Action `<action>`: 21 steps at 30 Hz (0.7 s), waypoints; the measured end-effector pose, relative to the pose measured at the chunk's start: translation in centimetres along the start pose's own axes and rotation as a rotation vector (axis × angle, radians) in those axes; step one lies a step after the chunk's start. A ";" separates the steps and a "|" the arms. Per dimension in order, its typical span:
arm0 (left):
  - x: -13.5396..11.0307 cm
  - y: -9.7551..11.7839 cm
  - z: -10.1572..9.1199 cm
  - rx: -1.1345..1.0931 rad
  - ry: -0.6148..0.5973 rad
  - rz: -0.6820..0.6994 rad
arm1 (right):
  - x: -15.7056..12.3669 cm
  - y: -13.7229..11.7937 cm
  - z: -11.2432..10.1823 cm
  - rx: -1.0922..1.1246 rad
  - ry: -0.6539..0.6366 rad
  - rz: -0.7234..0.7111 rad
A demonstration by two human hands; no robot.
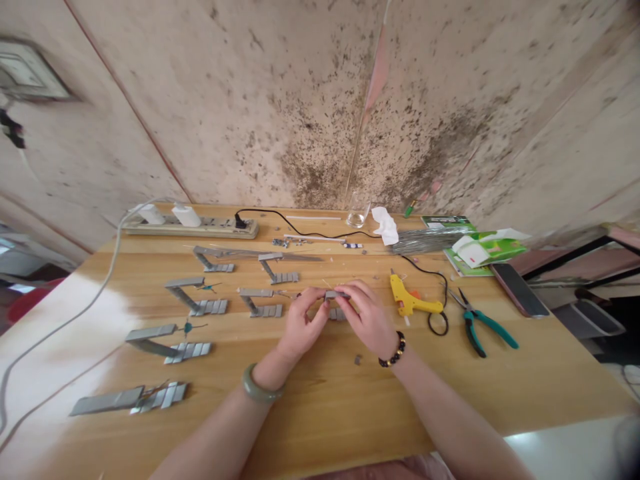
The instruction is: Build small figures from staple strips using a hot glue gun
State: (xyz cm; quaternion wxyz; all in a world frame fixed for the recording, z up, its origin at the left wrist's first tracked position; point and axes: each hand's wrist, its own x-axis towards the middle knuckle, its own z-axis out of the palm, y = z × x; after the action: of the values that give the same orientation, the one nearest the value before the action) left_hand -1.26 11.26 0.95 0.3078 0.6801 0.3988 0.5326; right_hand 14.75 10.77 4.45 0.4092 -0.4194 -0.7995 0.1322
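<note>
My left hand [303,320] and my right hand [367,315] meet over the middle of the wooden table [320,400]. Between their pinched fingers sits a small grey staple-strip piece [336,295], with more grey strips [338,313] just under it. A green bangle circles my left wrist and a dark bead bracelet my right. Several finished grey staple-strip shapes [197,301] lie in rows to the left of my hands.
A yellow glue gun [411,300] with a black cord lies right of my hands, beside green-handled pliers [483,325]. A phone [519,289], green packets [487,248], a glass [358,215] and a power strip [200,227] line the far side by the stained wall.
</note>
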 end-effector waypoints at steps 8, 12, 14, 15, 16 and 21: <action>-0.1 -0.1 0.0 -0.002 -0.006 -0.001 | 0.1 -0.1 0.0 -0.008 0.006 -0.004; -0.1 -0.3 0.0 -0.006 -0.001 0.003 | 0.1 0.0 0.0 -0.007 0.003 -0.009; -0.1 -0.2 0.0 -0.009 0.000 0.002 | 0.1 0.0 0.0 -0.009 0.001 -0.007; 0.0 -0.2 0.0 -0.010 0.001 0.001 | 0.1 0.0 0.0 -0.009 -0.002 -0.005; 0.0 -0.2 0.0 -0.010 0.001 0.001 | 0.1 0.0 0.0 -0.009 -0.003 -0.004; 0.0 -0.1 0.0 -0.007 -0.002 0.003 | 0.1 0.0 0.0 -0.014 -0.005 -0.007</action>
State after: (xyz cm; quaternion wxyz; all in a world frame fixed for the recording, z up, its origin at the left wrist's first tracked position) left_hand -1.29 11.31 0.92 0.3099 0.6801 0.3956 0.5337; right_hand 14.72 10.81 4.54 0.4049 -0.4189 -0.8029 0.1264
